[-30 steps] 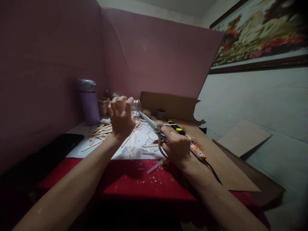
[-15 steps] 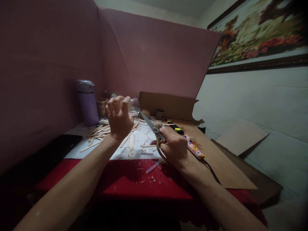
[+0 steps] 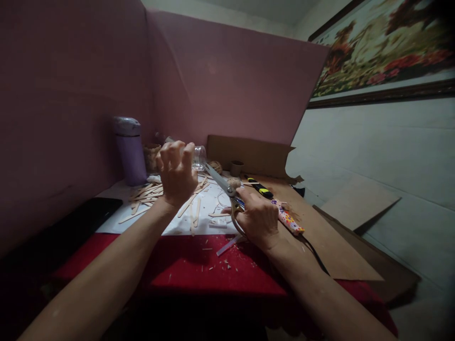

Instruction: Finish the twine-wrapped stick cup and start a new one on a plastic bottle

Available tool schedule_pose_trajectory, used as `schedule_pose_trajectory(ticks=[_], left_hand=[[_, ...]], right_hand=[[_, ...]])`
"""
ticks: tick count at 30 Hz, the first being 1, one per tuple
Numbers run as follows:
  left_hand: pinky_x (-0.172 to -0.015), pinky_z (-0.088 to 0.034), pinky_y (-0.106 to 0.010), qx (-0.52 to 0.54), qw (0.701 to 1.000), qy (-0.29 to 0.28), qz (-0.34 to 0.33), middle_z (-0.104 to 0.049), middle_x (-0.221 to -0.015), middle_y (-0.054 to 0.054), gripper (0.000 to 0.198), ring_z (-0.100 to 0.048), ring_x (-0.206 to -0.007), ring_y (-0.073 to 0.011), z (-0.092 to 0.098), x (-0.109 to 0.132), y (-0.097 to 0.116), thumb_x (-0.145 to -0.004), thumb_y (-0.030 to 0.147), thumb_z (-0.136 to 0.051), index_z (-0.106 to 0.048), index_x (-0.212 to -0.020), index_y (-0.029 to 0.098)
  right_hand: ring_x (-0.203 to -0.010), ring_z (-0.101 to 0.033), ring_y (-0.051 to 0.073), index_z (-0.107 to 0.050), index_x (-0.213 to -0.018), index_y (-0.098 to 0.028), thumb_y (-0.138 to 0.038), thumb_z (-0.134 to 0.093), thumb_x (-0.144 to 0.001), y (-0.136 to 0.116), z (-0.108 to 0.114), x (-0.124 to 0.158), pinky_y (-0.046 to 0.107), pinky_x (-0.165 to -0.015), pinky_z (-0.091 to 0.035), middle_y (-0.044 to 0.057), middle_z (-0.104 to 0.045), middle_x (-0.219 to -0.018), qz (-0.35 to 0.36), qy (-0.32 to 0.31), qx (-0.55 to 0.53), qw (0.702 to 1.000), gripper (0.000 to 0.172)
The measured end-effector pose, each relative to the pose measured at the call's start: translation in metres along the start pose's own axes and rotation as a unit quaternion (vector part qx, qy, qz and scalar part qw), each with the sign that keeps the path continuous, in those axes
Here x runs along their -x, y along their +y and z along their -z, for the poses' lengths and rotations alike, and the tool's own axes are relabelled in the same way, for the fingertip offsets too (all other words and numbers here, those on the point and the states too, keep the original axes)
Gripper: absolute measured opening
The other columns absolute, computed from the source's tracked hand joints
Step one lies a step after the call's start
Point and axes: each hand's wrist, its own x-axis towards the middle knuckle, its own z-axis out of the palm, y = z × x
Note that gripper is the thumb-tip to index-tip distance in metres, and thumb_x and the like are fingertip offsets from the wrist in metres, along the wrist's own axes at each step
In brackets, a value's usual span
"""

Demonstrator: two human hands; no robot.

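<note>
Wrapped around a clear plastic bottle (image 3: 199, 157), my left hand (image 3: 177, 173) holds it sideways above the white sheet, one end sticking out to the right. Its other part is hidden by my fingers. My right hand (image 3: 258, 215) grips a pair of scissors (image 3: 221, 181) by the handles. The blades point up and left, with their tips at the lower edge of the bottle's exposed end; whether they touch it I cannot tell. Below and left of the bottle lie several wooden craft sticks (image 3: 145, 195). A ball of twine (image 3: 215, 166) sits behind the blades.
A purple tumbler (image 3: 131, 156) stands at the left rear, a black flat device (image 3: 88, 213) before it. To the right are a black-and-yellow utility knife (image 3: 259, 187), a flower-patterned glue gun (image 3: 287, 218) with its cord, and a cardboard sheet (image 3: 330, 251). Scraps litter the red cloth (image 3: 199, 265).
The bottle's exposed end has turned slightly in my left hand. The scissors stay at almost the same spot and angle; the view has shifted a little.
</note>
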Motion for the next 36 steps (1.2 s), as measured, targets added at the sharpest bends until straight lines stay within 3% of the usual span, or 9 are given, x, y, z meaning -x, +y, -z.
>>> schedule_pose_trajectory(ticks=[11, 16, 22, 27, 32, 36], left_hand=[[-0.112, -0.029, -0.055, 0.015, 0.999, -0.005, -0.032, -0.057, -0.131, -0.012, 0.059, -0.043, -0.129, -0.0365, -0.005, 0.002, -0.005, -0.068, 0.009, -0.061, -0.059, -0.125, 0.024], [-0.112, -0.029, -0.055, 0.025, 0.999, -0.003, -0.035, -0.058, -0.129, -0.011, 0.059, -0.044, -0.129, -0.0361, -0.005, 0.002, -0.005, -0.067, 0.009, -0.062, -0.06, -0.124, 0.025], [-0.108, -0.033, -0.054, -0.004, 0.998, 0.013, -0.063, -0.059, -0.126, -0.012, 0.058, -0.047, -0.125, -0.0361, -0.006, 0.004, -0.006, -0.067, 0.01, -0.063, -0.06, -0.124, 0.024], [-0.108, -0.033, -0.054, -0.011, 0.998, 0.014, -0.062, -0.059, -0.125, -0.012, 0.058, -0.048, -0.124, -0.0357, -0.006, 0.003, -0.005, -0.067, 0.009, -0.065, -0.06, -0.123, 0.024], [-0.107, -0.036, -0.054, 0.011, 0.999, 0.03, -0.001, -0.061, -0.123, -0.013, 0.055, -0.05, -0.12, -0.036, -0.011, 0.0, -0.006, -0.069, 0.019, -0.074, -0.059, -0.122, 0.023], [-0.109, -0.035, -0.054, 0.03, 0.999, 0.023, 0.018, -0.061, -0.124, -0.014, 0.058, -0.05, -0.121, -0.0363, -0.015, 0.0, -0.007, -0.068, 0.027, -0.08, -0.058, -0.122, 0.022]], right_hand=[[-0.058, -0.058, 0.017, -0.071, -0.104, -0.019, -0.042, -0.064, -0.087, 0.002, -0.001, 0.001, 0.032, -0.057, -0.016, 0.006, -0.07, -0.07, 0.01, -0.024, 0.042, 0.999, 0.03], [-0.057, -0.057, 0.017, -0.07, -0.113, -0.018, -0.026, -0.062, -0.083, 0.005, -0.003, 0.002, 0.033, -0.057, -0.015, 0.006, -0.07, -0.068, 0.029, -0.01, 0.074, 0.997, 0.032], [-0.056, -0.059, 0.017, -0.073, -0.104, -0.018, -0.02, -0.063, -0.079, 0.007, -0.001, 0.0, 0.033, -0.055, -0.015, 0.005, -0.07, -0.066, 0.038, -0.015, 0.098, 0.994, 0.027], [-0.061, -0.063, 0.018, -0.071, -0.092, -0.02, -0.035, -0.066, -0.085, 0.002, 0.006, -0.003, 0.03, -0.054, -0.02, 0.005, -0.072, -0.067, -0.011, -0.053, 0.007, 0.999, 0.017], [-0.067, -0.067, 0.02, -0.067, -0.09, -0.022, -0.06, -0.069, -0.083, -0.003, 0.005, -0.004, 0.026, -0.057, -0.034, 0.002, -0.072, -0.069, -0.102, -0.052, -0.187, 0.976, 0.038], [-0.066, -0.068, 0.02, -0.067, -0.099, -0.022, -0.064, -0.068, -0.081, -0.003, 0.004, -0.003, 0.026, -0.06, -0.037, 0.002, -0.073, -0.069, -0.146, -0.043, -0.219, 0.964, 0.045]])
